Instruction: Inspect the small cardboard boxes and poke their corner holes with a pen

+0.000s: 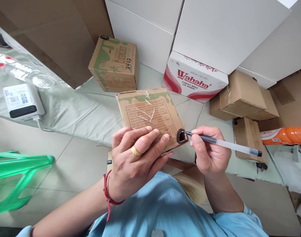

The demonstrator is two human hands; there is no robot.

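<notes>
My left hand (134,158), with a gold ring and a red string at the wrist, grips the near edge of a small brown and green carton (150,113) held up in front of me. My right hand (209,151) pinches a clear pen (224,144). The pen's tip sits inside a dark round hole (182,135) at the carton's lower right corner. Clear tape runs across the carton's face.
A matching carton (114,64) lies on pale sheeting on the floor. A red and white Wahaha box (194,80), large white boxes (214,29) and small brown boxes (242,97) stand behind. A white power bank (22,100), green stool (14,174) and orange bottle (286,135) lie around.
</notes>
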